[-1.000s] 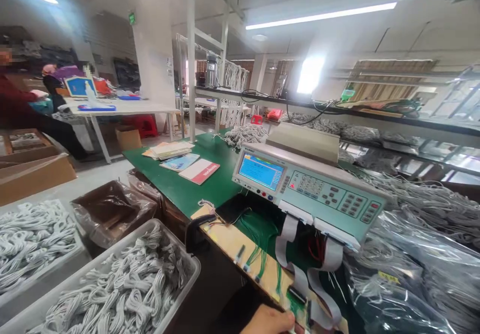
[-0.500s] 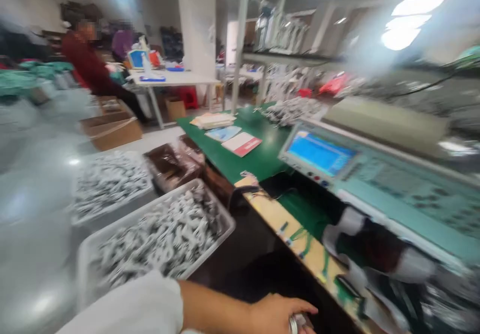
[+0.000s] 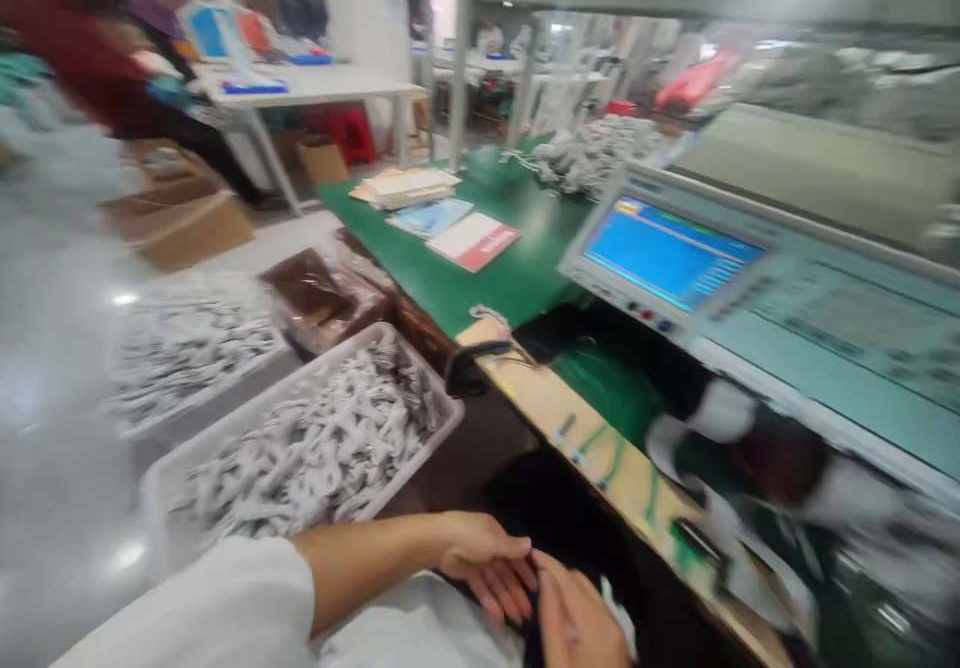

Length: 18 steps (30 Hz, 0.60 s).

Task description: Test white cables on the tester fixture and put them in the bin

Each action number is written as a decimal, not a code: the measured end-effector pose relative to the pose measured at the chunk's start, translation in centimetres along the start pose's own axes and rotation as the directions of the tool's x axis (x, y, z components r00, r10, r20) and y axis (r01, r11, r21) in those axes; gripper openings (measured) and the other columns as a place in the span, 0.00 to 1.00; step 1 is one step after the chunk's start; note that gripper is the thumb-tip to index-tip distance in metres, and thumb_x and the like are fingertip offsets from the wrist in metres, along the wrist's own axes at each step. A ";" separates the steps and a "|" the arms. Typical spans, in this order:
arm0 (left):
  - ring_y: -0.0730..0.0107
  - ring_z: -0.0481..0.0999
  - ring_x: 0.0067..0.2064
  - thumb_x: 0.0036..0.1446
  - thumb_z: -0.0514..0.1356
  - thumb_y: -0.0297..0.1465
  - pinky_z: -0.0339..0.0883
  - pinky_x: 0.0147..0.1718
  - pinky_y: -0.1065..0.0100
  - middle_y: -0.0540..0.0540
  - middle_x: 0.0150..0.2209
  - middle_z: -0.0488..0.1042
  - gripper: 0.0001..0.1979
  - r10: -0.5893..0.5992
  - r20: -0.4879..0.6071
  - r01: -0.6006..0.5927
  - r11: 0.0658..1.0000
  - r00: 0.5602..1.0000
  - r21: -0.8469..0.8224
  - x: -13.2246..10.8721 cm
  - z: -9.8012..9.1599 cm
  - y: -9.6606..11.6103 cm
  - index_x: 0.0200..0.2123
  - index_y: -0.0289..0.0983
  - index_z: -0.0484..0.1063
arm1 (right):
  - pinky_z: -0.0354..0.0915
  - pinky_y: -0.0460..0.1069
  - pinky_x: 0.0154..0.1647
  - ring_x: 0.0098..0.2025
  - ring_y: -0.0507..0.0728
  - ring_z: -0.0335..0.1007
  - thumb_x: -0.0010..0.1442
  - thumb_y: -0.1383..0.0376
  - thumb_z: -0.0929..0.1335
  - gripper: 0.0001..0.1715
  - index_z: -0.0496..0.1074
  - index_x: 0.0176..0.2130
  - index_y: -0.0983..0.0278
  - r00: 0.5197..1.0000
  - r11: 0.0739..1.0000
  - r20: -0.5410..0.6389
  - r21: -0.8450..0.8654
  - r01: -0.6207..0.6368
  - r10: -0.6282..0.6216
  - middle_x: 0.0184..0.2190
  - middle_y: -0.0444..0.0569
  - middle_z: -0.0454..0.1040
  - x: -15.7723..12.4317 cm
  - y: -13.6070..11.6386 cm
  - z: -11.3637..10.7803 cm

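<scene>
My left hand [image 3: 486, 560] reaches in from the left in a white sleeve. Its fingers lie stretched and flat over something dark at the bottom of the view. My right hand [image 3: 574, 620] comes up from the bottom edge, and its closed fingers meet the left fingertips. A small white bit shows beside it; what it holds is blurred. Both hands are just in front of the wooden test board [image 3: 540, 400] with green wires. Behind the board stands a pale green tester [image 3: 795, 333] with a lit blue screen [image 3: 667, 253].
A white bin [image 3: 453, 414] heaped with coiled white cables stands left of my arm, a second bin [image 3: 187, 348] beyond it. A bag-lined box [image 3: 315, 293] sits beside the green table [image 3: 487, 288], which holds papers [image 3: 439, 216]. A person in red [image 3: 82, 78] sits far left.
The view has swung down and left. My left hand has drawn back from the board edge toward me, and my right hand has come into view to meet it.
</scene>
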State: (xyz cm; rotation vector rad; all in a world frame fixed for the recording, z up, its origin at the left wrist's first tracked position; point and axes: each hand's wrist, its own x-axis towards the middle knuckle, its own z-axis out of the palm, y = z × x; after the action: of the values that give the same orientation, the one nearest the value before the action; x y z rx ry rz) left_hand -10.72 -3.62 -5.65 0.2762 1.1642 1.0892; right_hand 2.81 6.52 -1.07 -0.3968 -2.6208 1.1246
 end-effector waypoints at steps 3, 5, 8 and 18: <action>0.69 0.69 0.26 0.41 0.59 0.45 0.62 0.28 0.67 0.44 0.24 0.71 0.19 -0.091 0.192 0.144 0.948 0.977 -0.285 1.3 5.3 0.7 0.23 0.32 0.70 | 0.63 0.52 0.32 0.31 0.57 0.66 0.52 0.71 0.59 0.16 0.70 0.39 0.62 0.933 0.928 0.113 -0.111 0.355 -0.343 0.26 0.50 0.72 -1.0 -1.5 -0.8; 0.73 0.67 0.25 0.41 0.61 0.41 0.60 0.27 0.72 0.48 0.23 0.70 0.15 -0.007 0.129 0.046 0.954 0.992 -0.296 1.7 7.3 1.5 0.24 0.33 0.69 | 0.62 0.53 0.34 0.32 0.57 0.65 0.52 0.72 0.59 0.15 0.69 0.38 0.62 0.948 0.939 -0.004 -0.140 0.315 -0.319 0.27 0.50 0.71 -2.2 -1.5 -1.7; 0.73 0.68 0.28 0.43 0.60 0.39 0.60 0.30 0.72 0.48 0.27 0.71 0.15 0.170 0.059 -0.161 0.978 0.984 -0.130 1.9 9.0 2.5 0.31 0.33 0.69 | 0.62 0.50 0.35 0.34 0.55 0.66 0.55 0.68 0.60 0.09 0.67 0.35 0.63 0.894 0.993 -0.439 -0.039 -0.112 0.084 0.30 0.50 0.71 -4.5 -0.7 -3.6; 0.62 0.69 0.38 0.41 0.62 0.37 0.60 0.38 0.68 0.45 0.34 0.72 0.21 0.517 -0.012 -0.489 0.818 0.856 0.303 1.6 12.8 0.3 0.40 0.36 0.67 | 0.63 0.44 0.27 0.25 0.52 0.67 0.52 0.63 0.63 0.06 0.65 0.30 0.64 0.740 0.841 -0.414 0.369 -0.396 0.530 0.24 0.45 0.71 -6.7 1.2 -5.6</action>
State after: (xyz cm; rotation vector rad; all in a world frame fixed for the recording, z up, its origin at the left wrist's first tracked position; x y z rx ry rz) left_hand -0.17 2.14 -0.87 0.8110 1.3790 1.4006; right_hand 11.09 8.73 0.88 -1.1718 -1.9227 1.2673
